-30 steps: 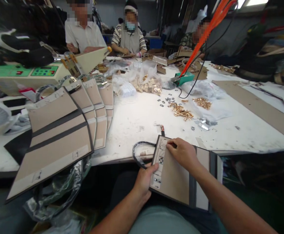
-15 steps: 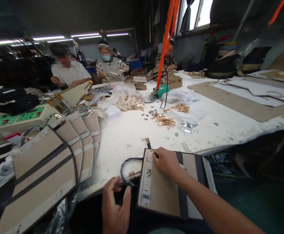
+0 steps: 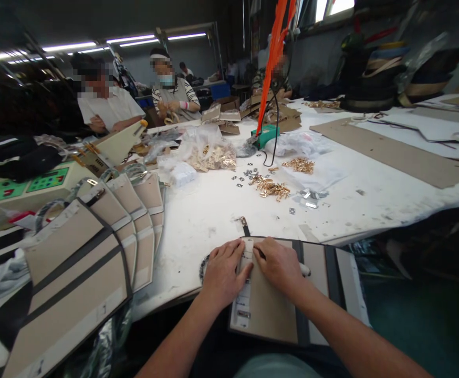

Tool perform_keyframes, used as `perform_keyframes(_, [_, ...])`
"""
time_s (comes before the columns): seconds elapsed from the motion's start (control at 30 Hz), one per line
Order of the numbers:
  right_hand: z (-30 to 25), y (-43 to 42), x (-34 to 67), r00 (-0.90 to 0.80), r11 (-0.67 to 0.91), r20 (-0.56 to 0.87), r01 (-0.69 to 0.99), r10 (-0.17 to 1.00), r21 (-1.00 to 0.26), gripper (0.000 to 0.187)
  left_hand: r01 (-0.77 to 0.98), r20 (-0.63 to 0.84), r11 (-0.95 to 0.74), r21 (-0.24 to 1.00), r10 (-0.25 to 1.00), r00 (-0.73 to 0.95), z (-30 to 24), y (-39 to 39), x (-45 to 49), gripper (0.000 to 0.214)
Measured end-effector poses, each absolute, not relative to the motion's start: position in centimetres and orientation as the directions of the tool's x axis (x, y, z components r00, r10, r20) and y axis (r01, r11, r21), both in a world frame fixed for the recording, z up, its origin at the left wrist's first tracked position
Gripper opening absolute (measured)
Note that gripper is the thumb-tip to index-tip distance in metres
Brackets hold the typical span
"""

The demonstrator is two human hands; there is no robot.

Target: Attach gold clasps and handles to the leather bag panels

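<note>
Left hand: our left hand (image 3: 223, 273) lies palm down on the upper left corner of the panel (image 3: 271, 315). The fingers are stretched out and close together, flat on the surface, and grip nothing.
Right hand: our right hand (image 3: 279, 265) rests just beside the left, on the panel's top edge. The fingers are curled, with the tips at the pale strip (image 3: 245, 305). We cannot tell whether they pinch anything.
Panel: a tan board with dark bands, lying partly on the near edge of the table (image 3: 214, 210) and partly over our lap.
Pale strip: it runs down the panel's left side and carries small metal pieces.
Strap: a short dark strap (image 3: 244, 226) with a metal end lies on the table, just beyond the panel's top edge.
Loop: a dark loop (image 3: 202, 266) shows just left of the left hand and is mostly hidden.
Stack: fanned panels (image 3: 95, 252) overlap to our left and hang over the table edge.
Fittings: loose gold fittings (image 3: 271, 188) sit mid-table, well apart from both hands, and a clear bag (image 3: 214, 152) holds more beyond them.
Tool: a green tool (image 3: 267, 135) stands farther back, with orange cables rising from it.
Right side: a long cardboard sheet (image 3: 395, 152) lies flat.
Others: a person in a white shirt (image 3: 109, 107) and a person in a striped top (image 3: 174, 97) sit at the far side.
</note>
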State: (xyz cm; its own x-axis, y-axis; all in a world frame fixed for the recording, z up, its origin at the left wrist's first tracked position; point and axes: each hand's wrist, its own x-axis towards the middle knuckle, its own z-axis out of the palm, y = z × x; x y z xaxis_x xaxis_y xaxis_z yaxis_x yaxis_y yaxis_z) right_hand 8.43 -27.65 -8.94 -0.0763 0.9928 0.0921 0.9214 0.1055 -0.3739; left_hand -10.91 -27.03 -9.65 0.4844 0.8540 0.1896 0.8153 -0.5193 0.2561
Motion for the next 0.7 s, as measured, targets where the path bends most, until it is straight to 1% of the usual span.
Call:
perform_keyframes(0.13, [-9.2, -27.8, 7.9, -0.096, 0.120, 0.084, 0.931, 0.992, -0.346, 0.019, 0.827, 0.199, -0.509, 0.239, 0.859, 0.472, -9.7, -26.7, -11.1, 0.051])
perform_keyframes(0.33, [-11.0, -27.6, 7.2, -0.112, 0.143, 0.112, 0.935, 0.987, -0.325, 0.018, 0.806, 0.231, -0.530, 0.265, 0.846, 0.480, -10.6, -26.2, -11.4, 0.048])
perform_keyframes(0.43, [-11.2, -27.5, 7.2, -0.126, 0.147, 0.086, 0.940, 0.988, -0.309, 0.020, 0.804, 0.234, -0.533, 0.264, 0.844, 0.483, -10.7, -26.1, -11.4, 0.049])
perform_keyframes(0.63, [-9.7, -27.8, 6.8, -0.162, 0.153, -0.003, 0.942, 0.987, -0.297, 0.027, 0.815, 0.194, -0.530, 0.235, 0.847, 0.495, -9.9, -26.3, -11.1, 0.051])
perform_keyframes(0.7, [-9.2, -27.7, 6.9, -0.148, 0.141, 0.000, 0.939, 0.989, -0.312, 0.025, 0.813, 0.202, -0.529, 0.243, 0.848, 0.491, -9.8, -26.5, -11.2, 0.050])
